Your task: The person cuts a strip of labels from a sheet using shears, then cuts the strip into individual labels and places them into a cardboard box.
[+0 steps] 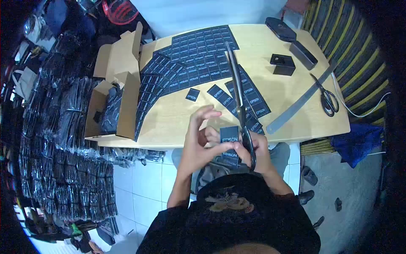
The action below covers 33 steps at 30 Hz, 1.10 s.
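Note:
Large black-handled scissors (237, 86) are in my right hand (261, 155), their long blades pointing away over the table. My left hand (201, 146) pinches a short strip of black EPSON labels (229, 134) between thumb and fingers, just left of the scissor handles. The lower part of the strip lies partly behind my left thumb. A single cut label (192, 94) lies on the table beyond my left hand. Label strips (254, 100) lie under and beside the blades.
Label sheets (198, 53) cover the table's far left part. An open cardboard box (129, 101) holds labels at the left edge. At right are a metal ruler (296, 104), smaller scissors (328, 100), a black holder (282, 64) and dark cases (281, 29).

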Motion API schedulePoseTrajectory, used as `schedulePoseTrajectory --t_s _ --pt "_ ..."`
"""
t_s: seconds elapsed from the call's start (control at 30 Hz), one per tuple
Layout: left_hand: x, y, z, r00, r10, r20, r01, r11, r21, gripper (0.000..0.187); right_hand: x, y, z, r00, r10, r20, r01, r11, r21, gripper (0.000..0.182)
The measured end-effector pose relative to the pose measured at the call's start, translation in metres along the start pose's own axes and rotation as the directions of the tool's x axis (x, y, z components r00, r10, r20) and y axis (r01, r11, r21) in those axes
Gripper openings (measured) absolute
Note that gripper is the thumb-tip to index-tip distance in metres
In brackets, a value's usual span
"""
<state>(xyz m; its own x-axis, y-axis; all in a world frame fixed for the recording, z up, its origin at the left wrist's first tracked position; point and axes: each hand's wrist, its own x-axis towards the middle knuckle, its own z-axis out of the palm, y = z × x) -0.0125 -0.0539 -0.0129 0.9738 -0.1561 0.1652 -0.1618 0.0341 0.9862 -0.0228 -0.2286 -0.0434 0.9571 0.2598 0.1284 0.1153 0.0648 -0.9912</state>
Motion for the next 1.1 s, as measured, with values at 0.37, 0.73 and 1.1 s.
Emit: schedulePoseTrajectory --t_s 0.37,0.73,1.1 --pt "-0.008 0.0 0.003 0.992 0.018 -0.127 -0.018 1.0 0.0 0.037 -0.002 0.011 -0.025 0.987 -0.069 0.148 0.032 0.971 0.236 0.013" --pt "0.0 0.019 -0.041 0.997 0.057 0.059 -0.066 0.984 0.163 0.052 -0.035 -0.017 -0.105 0.754 0.277 0.595 -0.068 0.934 -0.35 0.055" --pt "0.007 0.007 -0.043 0.93 -0.056 0.363 -0.015 0.982 0.19 0.051 -0.018 -0.027 -0.112 0.578 0.354 0.735 -0.132 0.93 -0.344 0.043"
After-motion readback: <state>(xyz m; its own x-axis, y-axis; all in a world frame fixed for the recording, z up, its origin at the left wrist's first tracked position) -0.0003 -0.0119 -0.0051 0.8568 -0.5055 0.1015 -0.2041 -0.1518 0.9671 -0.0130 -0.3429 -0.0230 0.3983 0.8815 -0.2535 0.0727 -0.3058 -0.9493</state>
